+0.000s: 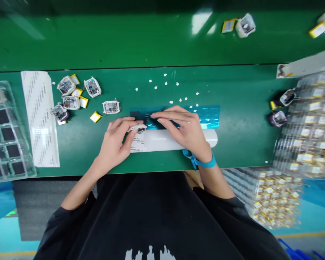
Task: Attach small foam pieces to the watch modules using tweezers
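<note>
My left hand (116,139) grips a small white watch-like housing (139,128) with circuitry showing at its edge. In my right hand (185,130) is a pair of tweezers (166,118), pinched between thumb and fingers. The tips point left, at small black pieces (141,116) just above the housing. Beneath the hands lie a shiny blue film strip (209,116) and a curled white adhesive sheet (162,140), partly covered by my fingers. A blue wrist strap (207,162) circles my right wrist.
Several open housings (93,87) with yellow-edged batteries (95,116) lie at left, beside a printed backing sheet (40,119) and a clear tray (9,133). Small white dots (166,83) are scattered above the film. Stacked clear trays (308,126) stand at right. Two more housings (245,25) lie on the far surface.
</note>
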Available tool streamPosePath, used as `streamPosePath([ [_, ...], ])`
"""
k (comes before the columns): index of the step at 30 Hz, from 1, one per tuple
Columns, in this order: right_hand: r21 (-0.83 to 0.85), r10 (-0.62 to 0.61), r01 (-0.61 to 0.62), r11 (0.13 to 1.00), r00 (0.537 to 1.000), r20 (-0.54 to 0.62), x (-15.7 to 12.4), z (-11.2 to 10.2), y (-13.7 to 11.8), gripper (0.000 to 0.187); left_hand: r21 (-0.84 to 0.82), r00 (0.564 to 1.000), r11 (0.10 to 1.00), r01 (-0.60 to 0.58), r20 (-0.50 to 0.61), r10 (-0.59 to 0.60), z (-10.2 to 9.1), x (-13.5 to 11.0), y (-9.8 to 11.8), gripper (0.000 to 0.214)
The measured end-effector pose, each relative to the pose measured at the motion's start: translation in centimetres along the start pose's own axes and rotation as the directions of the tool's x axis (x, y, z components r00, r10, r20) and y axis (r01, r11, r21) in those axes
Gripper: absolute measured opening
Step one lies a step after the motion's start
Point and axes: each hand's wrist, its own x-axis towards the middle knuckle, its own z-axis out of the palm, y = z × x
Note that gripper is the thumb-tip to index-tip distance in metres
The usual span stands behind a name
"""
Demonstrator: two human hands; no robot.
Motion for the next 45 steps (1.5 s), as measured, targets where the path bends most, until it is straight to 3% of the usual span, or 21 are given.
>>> streamPosePath([
  [4,0.029,-0.028,0.027,0.999,0.999,0.017,-0.1,0.3,1.2,0.023,0.062,0.996,0.995,-0.080,0.034,0.078,1.0,0.4,-1.3,0.025],
  [7,0.018,-0.122,0.123,0.992,0.992,-0.022,-0.4,1.0,1.8,0.026,0.152,0.990,0.981,-0.124,0.078,0.114,1.4,0.5,-1.6,0.026],
  [10,-0.104,-0.314,0.304,0.947,0.946,-0.087,-0.4,1.4,1.8,0.041,0.219,0.988,0.966,-0.140,0.101,0.121,1.6,0.5,-1.2,0.026],
  [12,-0.196,-0.377,0.344,0.918,0.910,-0.170,0.0,0.7,1.1,0.053,0.193,0.987,0.971,-0.142,0.097,0.125,1.1,0.5,-0.1,0.026],
  [15,-0.280,-0.372,0.289,0.915,0.875,-0.311,0.2,-1.1,-0.9,0.059,0.016,0.999,0.999,-0.028,-0.027,0.029,-0.4,0.4,2.1,0.020],
  [17,-0.316,-0.381,0.276,0.908,0.857,-0.346,0.0,-2.1,-2.5,0.055,-0.272,0.970,0.953,0.134,-0.160,-0.183,-1.4,0.7,3.0,0.015],
  [18,-0.319,-0.391,0.285,0.904,0.853,-0.346,-0.2,-2.4,-3.2,0.053,-0.442,0.936,0.874,0.203,-0.174,-0.306,-1.8,1.0,3.1,0.014],
  [20,-0.299,-0.415,0.329,0.896,0.859,-0.299,-0.7,-2.4,-4.1,0.055,-0.704,0.869,0.642,0.303,-0.072,-0.490,-2.0,1.7,2.5,0.018],
  [22,-0.252,-0.432,0.379,0.891,0.877,-0.210,-1.2,-1.9,-4.5,0.063,-0.814,0.817,0.438,0.382,0.076,-0.571,-1.5,2.3,1.5,0.021],
  [24,-0.205,-0.415,0.386,0.899,0.902,-0.118,-1.6,-1.4,-4.6,0.071,-0.847,0.785,0.334,0.415,0.147,-0.602,-0.8,2.4,0.9,0.021],
  [27,-0.161,-0.358,0.347,0.924,0.932,-0.048,-2.0,-0.9,-4.6,0.072,-0.838,0.802,0.362,0.409,0.141,-0.580,0.2,2.1,0.9,0.022],
  [30,-0.183,-0.385,0.376,0.908,0.923,-0.019,-2.1,-0.8,-4.7,0.061,-0.829,0.816,0.420,0.370,0.075,-0.573,0.7,1.7,1.5,0.027],
  [34,-0.251,-0.463,0.448,0.858,0.886,0.000,-1.9,-0.4,-4.5,0.049,-0.872,0.756,0.355,0.338,0.027,-0.654,1.0,1.8,1.8,0.026],
  [37,-0.245,-0.443,0.432,0.868,0.897,0.014,-1.7,-0.1,-4.2,0.046,-0.873,0.715,0.334,0.356,0.025,-0.699,1.3,1.8,1.9,0.025],
  [41,-0.263,-0.437,0.433,0.862,0.898,0.046,-1.7,0.1,-3.8,0.040,-0.867,0.707,0.325,0.377,0.043,-0.705,1.9,1.6,1.9,0.025],
  [45,-0.348,-0.483,0.489,0.800,0.869,0.111,-1.6,0.1,-4.0,0.028,-0.869,0.699,0.310,0.386,0.056,-0.713,2.2,1.4,1.9,0.024],
])
